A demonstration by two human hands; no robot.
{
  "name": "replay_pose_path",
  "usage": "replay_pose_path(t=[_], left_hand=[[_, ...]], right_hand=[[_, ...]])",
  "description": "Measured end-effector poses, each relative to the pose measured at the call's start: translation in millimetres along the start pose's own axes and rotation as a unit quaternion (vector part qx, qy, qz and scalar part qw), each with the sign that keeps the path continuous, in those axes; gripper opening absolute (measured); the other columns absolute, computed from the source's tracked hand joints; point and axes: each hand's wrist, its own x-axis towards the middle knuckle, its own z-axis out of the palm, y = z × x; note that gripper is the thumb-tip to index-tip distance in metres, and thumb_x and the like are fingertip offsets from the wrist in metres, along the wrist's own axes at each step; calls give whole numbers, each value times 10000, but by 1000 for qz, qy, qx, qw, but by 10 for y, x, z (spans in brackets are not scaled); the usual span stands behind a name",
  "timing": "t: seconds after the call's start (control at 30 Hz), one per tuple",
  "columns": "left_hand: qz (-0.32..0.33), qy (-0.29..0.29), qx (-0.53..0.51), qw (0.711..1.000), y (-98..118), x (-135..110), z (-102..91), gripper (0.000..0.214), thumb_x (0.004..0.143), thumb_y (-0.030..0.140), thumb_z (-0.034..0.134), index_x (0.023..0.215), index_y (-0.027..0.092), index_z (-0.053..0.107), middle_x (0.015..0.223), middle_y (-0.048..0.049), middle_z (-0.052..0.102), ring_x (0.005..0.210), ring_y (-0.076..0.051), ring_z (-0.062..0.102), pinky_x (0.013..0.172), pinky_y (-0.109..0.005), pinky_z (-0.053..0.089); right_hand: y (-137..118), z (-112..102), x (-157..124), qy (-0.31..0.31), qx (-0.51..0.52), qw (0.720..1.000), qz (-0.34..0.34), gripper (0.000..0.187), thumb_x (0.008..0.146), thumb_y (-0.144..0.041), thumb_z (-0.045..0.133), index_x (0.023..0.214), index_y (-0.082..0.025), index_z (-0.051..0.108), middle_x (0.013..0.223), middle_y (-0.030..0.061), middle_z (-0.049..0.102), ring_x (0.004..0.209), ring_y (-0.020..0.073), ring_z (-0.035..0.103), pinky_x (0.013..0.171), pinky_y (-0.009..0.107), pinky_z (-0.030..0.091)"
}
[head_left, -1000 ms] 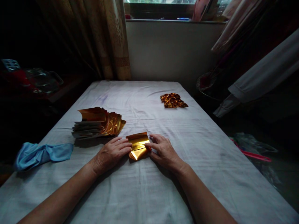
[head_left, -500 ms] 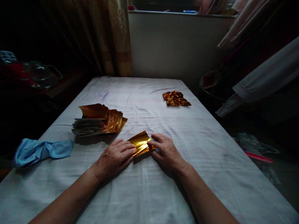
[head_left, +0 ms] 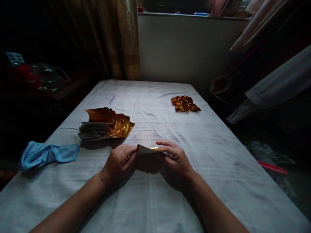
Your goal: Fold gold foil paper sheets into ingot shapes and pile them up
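Note:
Both my hands hold one folded sheet of gold paper (head_left: 147,150) just above the white cloth of the table (head_left: 155,200). My left hand (head_left: 119,163) pinches its left end and my right hand (head_left: 174,157) grips its right end. The sheet is lifted so its pale back faces me and only a thin gold edge shows. A fanned stack of gold paper sheets (head_left: 107,127) lies to the left, beyond my left hand. A small heap of folded gold pieces (head_left: 185,103) rests at the far right of the table.
A crumpled blue cloth (head_left: 47,154) lies near the table's left edge. A glass jug (head_left: 50,76) stands on a dark side surface at the left. Curtains (head_left: 121,38) and a white wall under a window sill close the far end. Hanging clothes and a red hanger (head_left: 272,166) fill the right side.
The gold sheet lay flat on the cloth under my fingertips; both hands have now lifted it and turned it up, so its pale back faces me.

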Motion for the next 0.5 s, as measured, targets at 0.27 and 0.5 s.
replay_pose_path(t=[0.27,0.5], left_hand=[[-298,-71,-287,908,111,173,27,375,847,513,562,826,151,658,670,-7,649,593,-135,604,544,-208,474],[-313,-27,-224,922,-5,82,100,444,856,463,589,1182,161,594,696,1,696,557,-155,641,525,-242,501]], right_hand=[[-177,74,50,12,244,942,229,325,798,-465,651,889,-157,701,760,20,675,662,155,597,588,246,457],[-52,106,35,32,139,952,271,507,753,-458,623,1156,-150,628,677,-14,624,623,162,578,580,253,435]])
